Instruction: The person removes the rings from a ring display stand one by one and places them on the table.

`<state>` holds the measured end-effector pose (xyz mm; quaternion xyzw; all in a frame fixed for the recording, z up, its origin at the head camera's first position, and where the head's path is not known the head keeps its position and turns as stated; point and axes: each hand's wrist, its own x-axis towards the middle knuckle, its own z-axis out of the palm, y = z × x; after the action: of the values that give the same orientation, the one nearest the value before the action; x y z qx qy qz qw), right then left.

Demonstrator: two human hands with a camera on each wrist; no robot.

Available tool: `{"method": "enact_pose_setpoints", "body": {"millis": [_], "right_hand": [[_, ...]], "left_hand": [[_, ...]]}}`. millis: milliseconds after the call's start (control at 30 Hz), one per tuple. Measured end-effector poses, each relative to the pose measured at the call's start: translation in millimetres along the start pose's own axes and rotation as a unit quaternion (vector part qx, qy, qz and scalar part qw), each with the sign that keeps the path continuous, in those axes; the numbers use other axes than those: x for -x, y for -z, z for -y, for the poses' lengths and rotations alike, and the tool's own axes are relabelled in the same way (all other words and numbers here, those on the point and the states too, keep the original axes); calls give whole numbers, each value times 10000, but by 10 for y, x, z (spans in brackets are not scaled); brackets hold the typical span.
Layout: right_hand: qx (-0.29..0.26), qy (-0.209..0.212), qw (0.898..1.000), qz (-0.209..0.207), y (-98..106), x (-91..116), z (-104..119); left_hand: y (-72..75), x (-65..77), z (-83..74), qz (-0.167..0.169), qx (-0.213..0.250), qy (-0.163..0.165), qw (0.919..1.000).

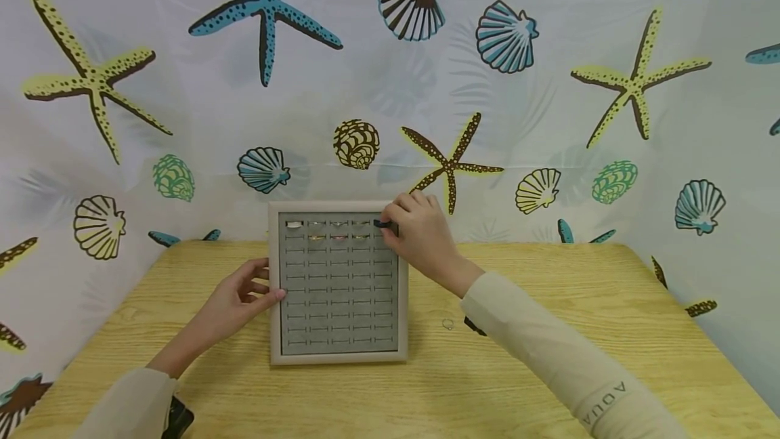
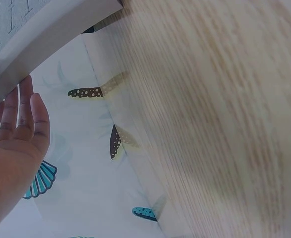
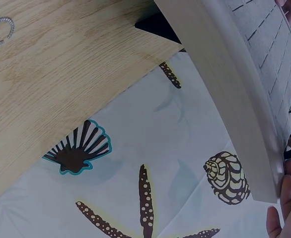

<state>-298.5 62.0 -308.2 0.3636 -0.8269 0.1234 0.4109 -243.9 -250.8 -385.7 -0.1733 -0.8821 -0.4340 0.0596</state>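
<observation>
A ring display board (image 1: 338,283) with grey slotted padding and a pale frame stands propped upright on the table. My left hand (image 1: 234,300) grips its left edge, thumb on the front and fingers along the side; the left wrist view shows those fingers (image 2: 25,106) against the frame's side. At the top right slot, my right hand (image 1: 426,236) pinches a dark ring (image 1: 382,223) between thumb and fingers, partly hidden by them. A wide white ring (image 1: 294,225) sits in the top left slot. Several thin rings (image 1: 338,223) fill slots along the two upper rows.
A silver ring (image 3: 0,30) with small stones lies on the wooden table (image 1: 518,385), right of the board. A black support (image 3: 159,27) shows behind the board. Behind the table hangs a white cloth (image 1: 548,120) printed with starfish and shells.
</observation>
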Motion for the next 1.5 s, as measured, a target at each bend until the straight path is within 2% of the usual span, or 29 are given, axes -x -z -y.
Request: {"method": "enact_pose_setpoints", "body": {"millis": [433,700,1000,1500], "right_hand": [[-224,29,9997,100,37,-23,-48],[-812,156,9965,86,62,-28,-90],[-1447,286,9890,60,38,-24,-160],[-2261,246,9738,84,10,9,-253]], "left_hand": [[-1,-7,25,-1,-26,-51,10000],[12,-6,31,3,-37,-52,10000],[8,-7,37,-5,-26,-26,10000],[1,1,-14,-1,-1,-46,10000]]}}
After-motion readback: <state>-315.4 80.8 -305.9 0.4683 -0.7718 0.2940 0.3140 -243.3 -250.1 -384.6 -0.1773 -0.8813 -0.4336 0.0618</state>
